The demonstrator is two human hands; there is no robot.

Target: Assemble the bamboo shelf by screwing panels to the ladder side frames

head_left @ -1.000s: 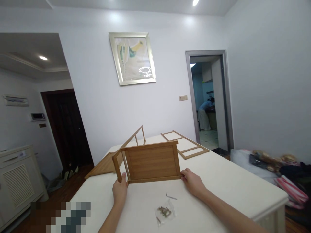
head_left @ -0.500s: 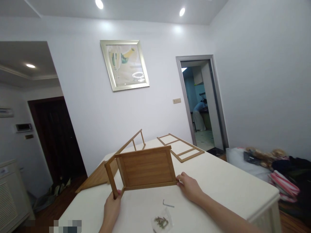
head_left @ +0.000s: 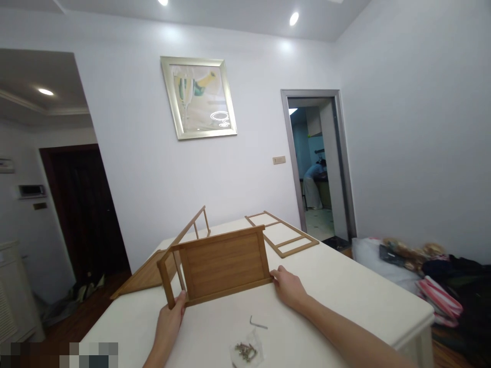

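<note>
A wooden panel [head_left: 226,263] stands upright on its long edge on the white table, with a ladder-like wooden side frame [head_left: 164,281] meeting its left end and running back. My left hand [head_left: 169,322] is closed around the near end of that side frame, close to the panel's lower left corner. At the panel's lower right corner, my right hand [head_left: 289,289] pinches the edge with thumb and fingers. In front of the panel lie an Allen key [head_left: 259,323] and a clear plastic bag of screws [head_left: 245,352].
A second side frame [head_left: 282,253] lies flat at the table's back right. Another wooden panel [head_left: 141,278] rests at the left edge. The white table [head_left: 326,306] has its right corner near a heap of clothes [head_left: 441,301]. Beyond the doorway a person [head_left: 313,186] bends over a counter.
The panel and joined frame have turned slightly: the right end moved away from me, the left end nearer, and the frame's far end swung left. Both hands keep their grip. The camera view shifted a little.
</note>
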